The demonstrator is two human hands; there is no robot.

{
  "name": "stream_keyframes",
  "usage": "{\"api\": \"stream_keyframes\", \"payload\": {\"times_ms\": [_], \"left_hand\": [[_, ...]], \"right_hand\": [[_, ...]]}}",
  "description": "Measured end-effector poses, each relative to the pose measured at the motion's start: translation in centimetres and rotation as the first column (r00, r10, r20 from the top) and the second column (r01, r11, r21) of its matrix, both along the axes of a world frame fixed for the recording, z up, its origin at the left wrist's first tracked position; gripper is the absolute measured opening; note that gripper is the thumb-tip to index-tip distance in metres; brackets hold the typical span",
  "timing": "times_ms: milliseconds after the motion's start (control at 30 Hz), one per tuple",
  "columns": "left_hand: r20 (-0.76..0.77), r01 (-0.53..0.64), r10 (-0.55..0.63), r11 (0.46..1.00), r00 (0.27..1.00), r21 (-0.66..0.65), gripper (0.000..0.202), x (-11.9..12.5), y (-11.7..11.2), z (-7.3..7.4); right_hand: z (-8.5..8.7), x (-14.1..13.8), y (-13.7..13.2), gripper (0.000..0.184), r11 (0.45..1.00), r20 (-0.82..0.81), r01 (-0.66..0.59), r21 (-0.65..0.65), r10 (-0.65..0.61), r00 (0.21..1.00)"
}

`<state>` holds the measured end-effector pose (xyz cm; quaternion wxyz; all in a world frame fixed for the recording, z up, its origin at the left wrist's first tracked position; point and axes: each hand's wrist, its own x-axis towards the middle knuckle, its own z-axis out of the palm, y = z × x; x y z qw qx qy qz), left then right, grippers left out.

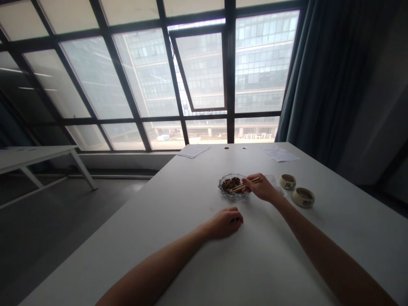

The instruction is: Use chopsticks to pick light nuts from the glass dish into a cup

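**Hands apart; right hand works chopsticks at the dish.**
Your right hand [259, 188] pinches pale wooden chopsticks [245, 184] at a cut-glass dish [234, 197], dark food pieces [230, 184] heaped inside. Your left hand [223, 224] lies curled on the white table [178, 199]. Two cream ceramic bowls [303, 197] stand beyond your right hand, contents unclear.

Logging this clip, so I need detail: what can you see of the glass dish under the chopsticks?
The cut-glass dish is clear, shallow and round, with a patterned, scalloped-looking rim. It sits on the white table and holds a heap of dark brown pieces, too small to identify. Wooden chopsticks, held in the right hand, reach over it toward the heap.
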<state>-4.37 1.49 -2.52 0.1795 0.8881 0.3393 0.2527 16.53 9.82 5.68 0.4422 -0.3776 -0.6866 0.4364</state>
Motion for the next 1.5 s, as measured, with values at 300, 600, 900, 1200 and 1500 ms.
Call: {"api": "stream_keyframes", "payload": {"times_ms": [300,600,900,1200,1500], "left_hand": [[-0.001,0.008,-0.008,1.000,1.000,0.001,0.018,0.0,0.0,0.1],[0.009,0.008,-0.008,1.000,1.000,0.008,0.019,-0.1,0.0,0.1],[-0.012,0.003,-0.003,1.000,1.000,-0.001,0.018,-0.1,0.0,0.3],[-0.005,-0.002,0.002,1.000,1.000,-0.001,0.018,-0.1,0.0,0.3],[-0.003,0.003,-0.003,1.000,1.000,-0.008,0.019,-0.1,0.0,0.3]], "right_hand": [[-0.2,-0.3,0.0,0.046,0.998,-0.052,-0.006,-0.055,0.004,0.999],[-0.1,-0.1,0.2,0.045,0.998,-0.054,-0.017,-0.059,0.014,0.998],[0.5,-0.1,-0.2,0.046,0.998,-0.053,0.026,-0.057,-0.029,0.998],[0.5,-0.7,-0.9,0.047,0.998,-0.021,0.047,-0.031,-0.048,0.999],[0.4,-0.5,-0.6,0.050,0.996,-0.045,0.080,0.028,-0.079,0.996]]}}
